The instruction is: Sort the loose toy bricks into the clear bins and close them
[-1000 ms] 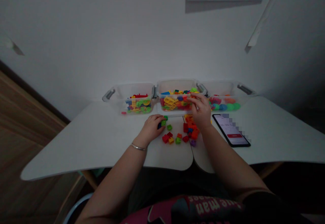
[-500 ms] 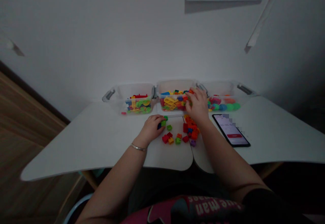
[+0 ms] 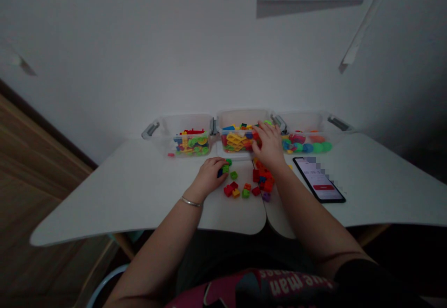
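My left hand (image 3: 209, 176) rests on the table, fingers curled round a few toy bricks, a green one (image 3: 226, 169) and a dark blue one beside it. Over the front right of the middle clear box (image 3: 240, 155) is my right hand (image 3: 269, 146). Its thumb and fingers are apart above the colourful pieces, and I make out nothing held; the fingertips are partly lost among the pieces. Between the hands lie loose bricks: a green brick (image 3: 233, 175), red bricks (image 3: 228, 190), a yellow brick (image 3: 236, 193) and a red-orange heap (image 3: 267, 182) below my right wrist.
A left clear box (image 3: 169, 124) holds mixed toy pieces, and a right clear box (image 3: 296, 119) holds round coloured ones. A phone (image 3: 319, 180) lies right of my right forearm. A seam splits the white table (image 3: 139, 196); the wall stands behind the boxes.
My right hand has shifted slightly left and down at the middle box, its fingers spread differently. A light green piece now shows behind them. My left hand stays at its bricks.
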The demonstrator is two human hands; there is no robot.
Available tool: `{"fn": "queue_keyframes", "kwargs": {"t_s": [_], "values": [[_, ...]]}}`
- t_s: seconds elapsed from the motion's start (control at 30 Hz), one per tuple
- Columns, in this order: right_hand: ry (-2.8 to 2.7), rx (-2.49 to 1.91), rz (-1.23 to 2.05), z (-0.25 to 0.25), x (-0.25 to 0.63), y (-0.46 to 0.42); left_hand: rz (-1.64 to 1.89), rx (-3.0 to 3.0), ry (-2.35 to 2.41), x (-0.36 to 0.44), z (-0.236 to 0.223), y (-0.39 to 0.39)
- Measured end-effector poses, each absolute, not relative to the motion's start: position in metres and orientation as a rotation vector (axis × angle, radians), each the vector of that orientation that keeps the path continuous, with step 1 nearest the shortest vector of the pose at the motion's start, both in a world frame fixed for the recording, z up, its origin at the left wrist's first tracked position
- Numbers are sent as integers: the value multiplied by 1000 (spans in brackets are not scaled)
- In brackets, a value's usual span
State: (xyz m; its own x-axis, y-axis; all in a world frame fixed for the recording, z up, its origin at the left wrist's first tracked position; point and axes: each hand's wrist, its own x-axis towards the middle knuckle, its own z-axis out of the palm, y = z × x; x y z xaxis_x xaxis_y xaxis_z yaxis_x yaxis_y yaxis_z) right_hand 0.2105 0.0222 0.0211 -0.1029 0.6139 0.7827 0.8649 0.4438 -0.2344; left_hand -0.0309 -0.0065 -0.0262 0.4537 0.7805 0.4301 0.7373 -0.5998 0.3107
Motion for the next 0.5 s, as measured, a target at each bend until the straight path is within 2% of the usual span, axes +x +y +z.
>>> {"fn": "queue_keyframes", "kwargs": {"t_s": [0.2,0.33,0.5], "values": [[-1773,-1067,-317,14,201,6,867,2609,1358,-30,-23,-9],[-2038,-931,-130,8,192,-3,859,2615,1378,-29,-22,-10],[-2213,-1055,104,-3,185,-1,841,2602,1394,-30,-21,-10]]}}
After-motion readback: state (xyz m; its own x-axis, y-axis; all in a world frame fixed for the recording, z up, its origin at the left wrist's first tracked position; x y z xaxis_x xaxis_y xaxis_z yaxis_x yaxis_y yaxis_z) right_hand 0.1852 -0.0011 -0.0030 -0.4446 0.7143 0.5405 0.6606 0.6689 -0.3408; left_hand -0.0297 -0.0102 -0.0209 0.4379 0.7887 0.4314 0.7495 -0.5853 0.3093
